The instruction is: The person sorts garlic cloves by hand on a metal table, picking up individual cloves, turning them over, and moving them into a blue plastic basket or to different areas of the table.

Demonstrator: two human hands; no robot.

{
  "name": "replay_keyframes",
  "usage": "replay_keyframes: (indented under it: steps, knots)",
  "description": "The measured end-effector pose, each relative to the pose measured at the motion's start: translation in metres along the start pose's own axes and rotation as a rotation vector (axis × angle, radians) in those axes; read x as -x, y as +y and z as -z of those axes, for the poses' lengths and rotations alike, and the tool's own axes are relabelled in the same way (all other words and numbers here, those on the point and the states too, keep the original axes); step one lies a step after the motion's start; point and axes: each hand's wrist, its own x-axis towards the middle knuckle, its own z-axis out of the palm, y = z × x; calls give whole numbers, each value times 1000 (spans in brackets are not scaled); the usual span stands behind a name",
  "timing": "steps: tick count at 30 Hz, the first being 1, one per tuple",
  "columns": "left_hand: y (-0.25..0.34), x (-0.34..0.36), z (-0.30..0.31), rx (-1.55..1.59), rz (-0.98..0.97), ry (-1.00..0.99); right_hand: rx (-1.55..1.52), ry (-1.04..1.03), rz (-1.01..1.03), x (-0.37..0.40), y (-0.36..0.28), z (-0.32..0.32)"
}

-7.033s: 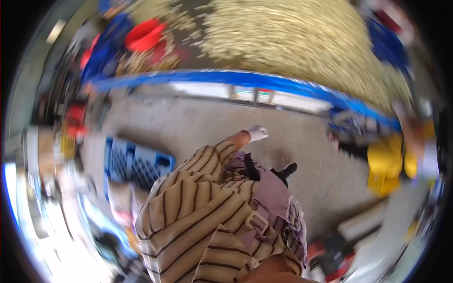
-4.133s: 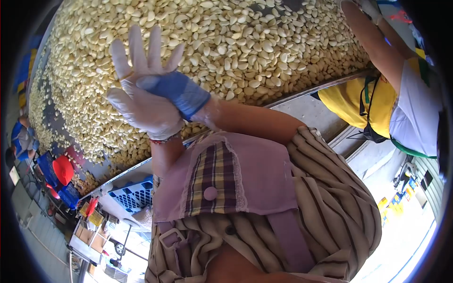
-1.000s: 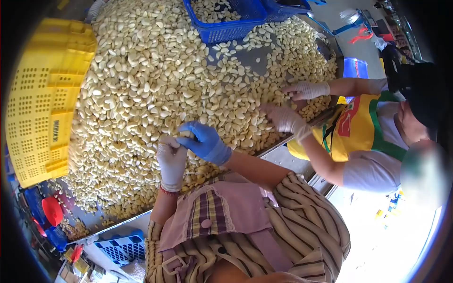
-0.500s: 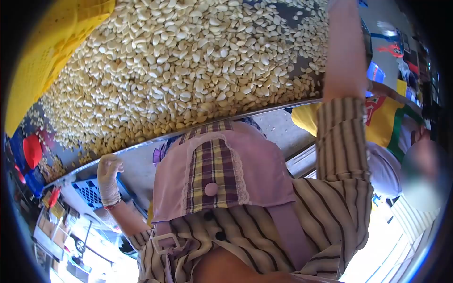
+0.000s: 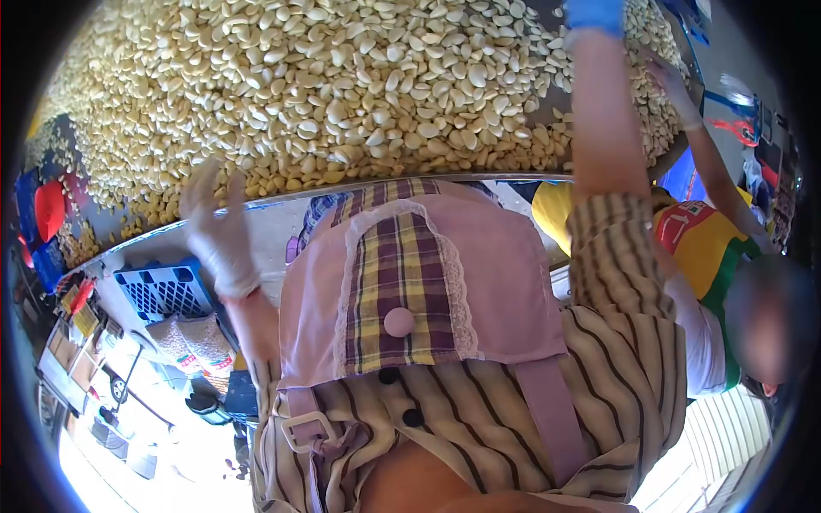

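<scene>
A thick spread of peeled garlic cloves [image 5: 342, 94] covers the dark table, reaching its metal front edge [image 5: 342, 185]. My left hand [image 5: 212, 218], in a thin whitish glove, is at that edge with fingers apart, its fingertips over the nearest cloves. No clove shows in it. My right hand [image 5: 594, 15], in a blue glove, reaches far over the right side of the pile. The top of the view cuts it off, so its fingers and anything in them are hidden.
A co-worker in a yellow and green top [image 5: 697, 244] stands at the right, a gloved hand [image 5: 671, 84] over the cloves. Red [image 5: 49, 209] and blue containers lie at the table's left end. A blue crate [image 5: 167, 289] and printed sacks [image 5: 198, 342] are below the left edge.
My left hand has risen from below the edge, uncurling its fingers over the cloves. My blue-gloved right hand has come partly into view. The yellow crate at upper left has mostly left view.
</scene>
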Motion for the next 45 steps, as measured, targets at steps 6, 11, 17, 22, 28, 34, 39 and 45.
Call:
replay_keyframes:
  steps: [6, 11, 17, 22, 28, 34, 39, 45]
  knots:
    - [107, -33, -111, 355, -395, -351, -150, -58, -308, 141, 16, 6]
    - [136, -12, -196, 182, -606, -919, 96, 46, -366, 142, 63, 77]
    - [74, -34, -178, 229, -220, -432, 349, -549, 295, 171, -10, 58]
    - [10, -27, -135, 166, 31, -159, 919, -682, 377, 214, 53, 83]
    - [120, -17, -138, 277, -699, -563, 930, -557, 65, 208, 93, 150]
    - [160, 4, -202, 31, -943, -754, 778, -226, 179, 194, 42, 134]
    - [164, -10, -185, 994, 94, -931, -32, -217, -422, 221, -30, 97]
    - [165, -28, -147, 1121, 355, -794, -371, -515, -1135, 206, -85, 53]
